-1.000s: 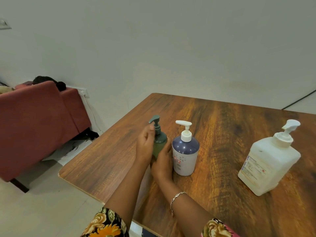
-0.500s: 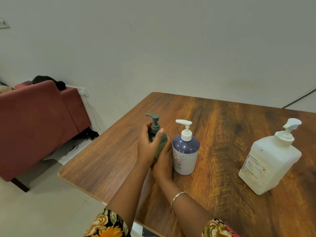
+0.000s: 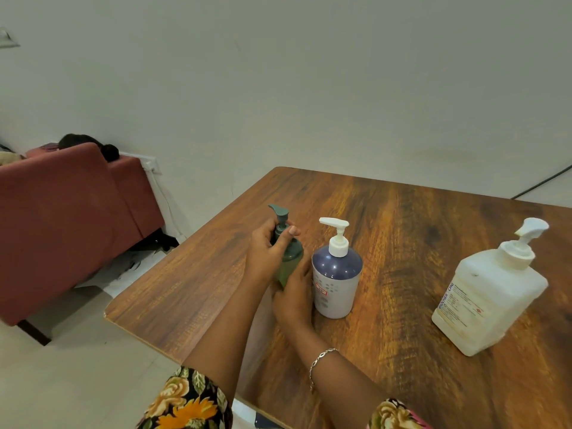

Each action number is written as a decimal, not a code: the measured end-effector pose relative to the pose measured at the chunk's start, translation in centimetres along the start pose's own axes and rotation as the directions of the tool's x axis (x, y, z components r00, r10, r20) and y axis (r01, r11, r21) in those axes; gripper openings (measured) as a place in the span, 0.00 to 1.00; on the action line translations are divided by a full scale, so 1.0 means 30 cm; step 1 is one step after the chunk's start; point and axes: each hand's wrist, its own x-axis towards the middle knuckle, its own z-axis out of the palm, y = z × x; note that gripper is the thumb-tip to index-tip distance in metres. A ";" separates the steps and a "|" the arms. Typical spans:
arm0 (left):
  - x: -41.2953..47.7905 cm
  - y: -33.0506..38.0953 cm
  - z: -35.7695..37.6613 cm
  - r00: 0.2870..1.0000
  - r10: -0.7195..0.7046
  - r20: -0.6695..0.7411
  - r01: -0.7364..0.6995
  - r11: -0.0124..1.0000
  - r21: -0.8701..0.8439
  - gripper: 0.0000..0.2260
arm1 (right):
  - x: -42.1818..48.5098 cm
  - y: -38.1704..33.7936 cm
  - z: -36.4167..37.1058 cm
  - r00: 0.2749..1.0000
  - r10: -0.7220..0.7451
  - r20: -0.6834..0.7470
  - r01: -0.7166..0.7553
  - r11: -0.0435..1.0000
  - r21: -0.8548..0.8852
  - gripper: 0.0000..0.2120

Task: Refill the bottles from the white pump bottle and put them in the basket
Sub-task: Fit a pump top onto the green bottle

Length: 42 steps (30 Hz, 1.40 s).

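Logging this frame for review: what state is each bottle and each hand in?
Green pump bottle: upright on the table, pump on, gripped by both hands.
Left hand: fingers closed around its pump collar.
Right hand: closed around its lower body.
Purple pump bottle: upright, pump on, untouched.
White pump bottle: upright, pump on, untouched.

**Both hands closed around one bottle**

The left hand (image 3: 266, 252) reaches in from the lower left, its fingers curled round the neck of the green bottle (image 3: 289, 261) with the thumb tip pressed on the near side. The right hand (image 3: 294, 297) sits lower, wrapped round the bottle's body, palm toward it. The forearms run side by side, close together, the right wrist wearing a thin bracelet (image 3: 320, 362)
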 end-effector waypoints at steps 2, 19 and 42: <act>0.009 0.004 -0.017 0.997 -0.017 0.080 0.021 0.999 -0.039 0.03 | -0.001 0.002 0.005 1.000 0.013 -0.002 -0.013 0.999 0.039 0.42; -0.019 -0.012 -0.023 0.999 -0.030 0.044 0.029 0.999 0.041 0.13 | -0.003 -0.005 -0.018 1.000 -0.029 0.010 0.028 0.996 0.088 0.41; -0.029 -0.019 -0.026 0.997 -0.013 0.079 0.015 1.000 -0.020 0.10 | -0.011 -0.009 -0.024 0.999 -0.029 0.034 0.029 1.000 0.006 0.41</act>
